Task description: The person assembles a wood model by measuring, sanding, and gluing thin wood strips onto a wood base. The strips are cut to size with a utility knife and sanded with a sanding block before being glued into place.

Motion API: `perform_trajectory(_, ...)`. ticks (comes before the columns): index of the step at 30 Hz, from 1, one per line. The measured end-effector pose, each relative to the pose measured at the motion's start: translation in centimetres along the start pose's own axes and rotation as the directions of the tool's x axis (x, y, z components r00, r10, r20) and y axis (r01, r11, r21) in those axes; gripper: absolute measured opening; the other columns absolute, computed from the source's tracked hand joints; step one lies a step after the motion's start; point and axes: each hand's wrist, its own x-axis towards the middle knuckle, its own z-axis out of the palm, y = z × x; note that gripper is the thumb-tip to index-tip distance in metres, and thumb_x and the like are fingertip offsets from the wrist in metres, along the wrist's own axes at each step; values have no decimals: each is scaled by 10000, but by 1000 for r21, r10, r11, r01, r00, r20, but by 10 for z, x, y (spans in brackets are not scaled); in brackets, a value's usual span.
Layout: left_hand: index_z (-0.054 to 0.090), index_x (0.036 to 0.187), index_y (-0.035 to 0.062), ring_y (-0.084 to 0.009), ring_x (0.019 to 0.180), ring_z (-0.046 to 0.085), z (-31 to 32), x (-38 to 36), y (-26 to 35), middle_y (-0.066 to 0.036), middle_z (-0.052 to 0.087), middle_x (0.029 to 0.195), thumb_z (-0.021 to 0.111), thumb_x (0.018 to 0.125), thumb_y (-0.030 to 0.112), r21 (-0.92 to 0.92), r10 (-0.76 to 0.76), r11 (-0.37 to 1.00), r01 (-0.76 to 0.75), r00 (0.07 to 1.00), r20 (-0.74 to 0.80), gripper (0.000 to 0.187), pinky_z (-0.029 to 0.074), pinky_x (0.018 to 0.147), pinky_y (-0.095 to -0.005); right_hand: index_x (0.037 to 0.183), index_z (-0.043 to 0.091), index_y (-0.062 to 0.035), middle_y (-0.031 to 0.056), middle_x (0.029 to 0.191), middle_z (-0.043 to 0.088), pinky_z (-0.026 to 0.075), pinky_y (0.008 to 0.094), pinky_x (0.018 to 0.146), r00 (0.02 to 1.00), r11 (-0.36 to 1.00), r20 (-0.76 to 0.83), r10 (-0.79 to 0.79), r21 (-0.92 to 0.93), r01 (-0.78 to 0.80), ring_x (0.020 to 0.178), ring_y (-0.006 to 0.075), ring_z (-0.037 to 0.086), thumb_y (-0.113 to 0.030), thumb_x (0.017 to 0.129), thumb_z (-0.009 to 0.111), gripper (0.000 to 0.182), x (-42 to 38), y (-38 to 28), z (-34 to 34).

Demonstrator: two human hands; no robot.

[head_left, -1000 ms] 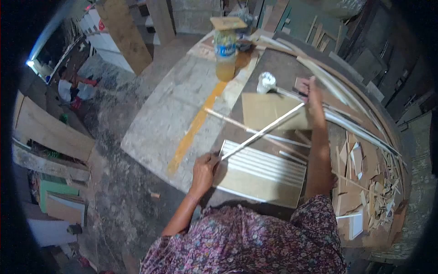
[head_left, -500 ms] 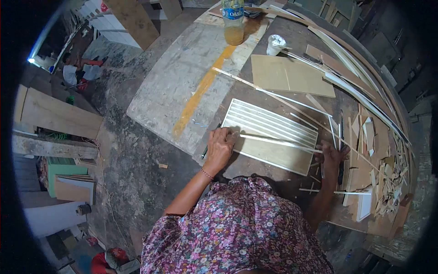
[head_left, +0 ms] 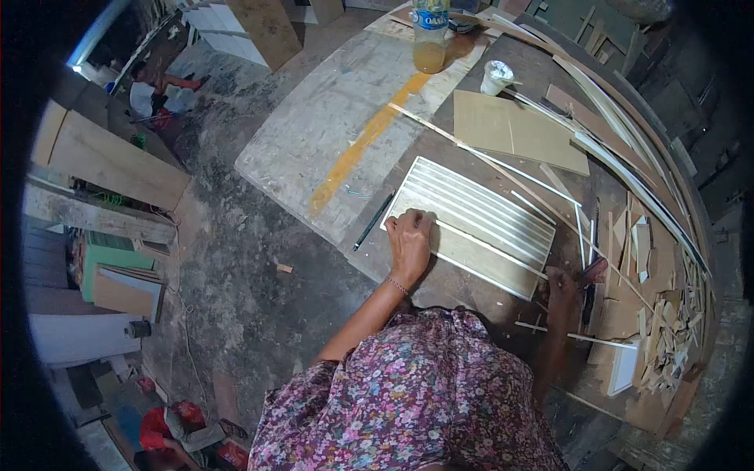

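A pale rectangular panel point(head_left: 463, 261) with a white edge lies on the worktable, several parallel slats across its far half. Over its plain near part runs a thin wood strip point(head_left: 491, 250). My left hand point(head_left: 411, 239) pinches the strip's left end, fingertips down at the panel. At the other end, by the panel's right edge, the fingers of my right hand point(head_left: 561, 290) are closed on the strip. A dark pencil-like stick point(head_left: 373, 222) lies left of the panel. Just beyond my right hand is a reddish-dark object point(head_left: 594, 271).
A brown board point(head_left: 518, 133), a white cup point(head_left: 496, 78) and a bottle of yellowish liquid point(head_left: 430, 47) stand or lie farther back. Loose strips and wood scraps point(head_left: 675, 337) cover the table's right side. Two people sit on the floor at left.
The strip has come down from a slanted position to lie along the panel, parallel to the slats. Both hands moved with its ends, and the view has shifted slightly.
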Motion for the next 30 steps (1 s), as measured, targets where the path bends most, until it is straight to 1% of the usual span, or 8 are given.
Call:
perform_trajectory(3,585,971,42,-239,830,529,5,-1,3,-117,556,889,533,690,38,4,-27,1000,27,999,19,286,327,739,-384,845,580,-39,-14,570,489,316,185,386,999,998,34,-7,-67,9,442,42,424,-184,822,553,149,-2,-10,7)
perform_trajectory(6,548,1002,6,-254,904,509,3,-6,10,-138,542,969,527,689,31,-51,-41,998,42,999,19,315,318,790,-403,815,575,-38,-15,556,471,306,189,375,993,993,-6,-118,2,118,423,46,406,-173,814,565,135,10,5,13)
perform_trajectory(9,480,1080,-17,-289,1028,448,-5,-19,24,-169,485,1082,498,687,24,-80,-5,997,12,996,88,396,284,883,-434,801,572,-38,-10,553,471,301,191,376,1000,991,-4,-18,130,19,418,51,395,-169,803,578,131,16,14,14)
perform_trajectory(12,434,1142,-12,-332,1139,362,-1,-23,32,-197,374,1225,494,724,55,-59,29,998,-21,989,144,428,219,957,-487,793,576,-40,-6,548,468,300,192,385,999,987,-51,-17,159,25,426,53,397,-157,798,582,117,16,16,20)
perform_trajectory(15,440,1155,7,-320,1157,360,0,-20,36,-209,367,1239,518,751,74,3,5,1000,-6,994,108,417,214,961,-479,793,582,-39,-9,551,471,302,188,396,999,969,-32,-17,245,24,443,51,406,-151,799,578,112,17,18,25)
perform_trajectory(18,428,1172,22,-326,1187,324,7,-20,33,-200,331,1274,511,767,97,4,-15,1000,14,992,127,421,183,975,-495,796,584,-34,-15,563,475,301,186,399,991,984,-14,-130,118,131,453,44,404,-151,805,568,119,16,16,30)
perform_trajectory(21,439,1153,-8,-348,1172,334,9,-21,32,-210,366,1243,487,805,182,44,3,999,-10,990,140,399,198,957,-520,800,586,-25,-15,580,482,300,186,399,993,984,17,-113,142,109,454,39,395,-156,815,556,135,13,12,36)
perform_trajectory(30,467,1094,-35,-350,1142,363,18,-20,31,-219,386,1216,514,793,211,31,12,999,-16,992,123,391,213,937,-527,805,584,-22,-1,594,487,300,190,403,987,978,1,-161,138,160,456,38,388,-167,823,548,152,11,16,37)
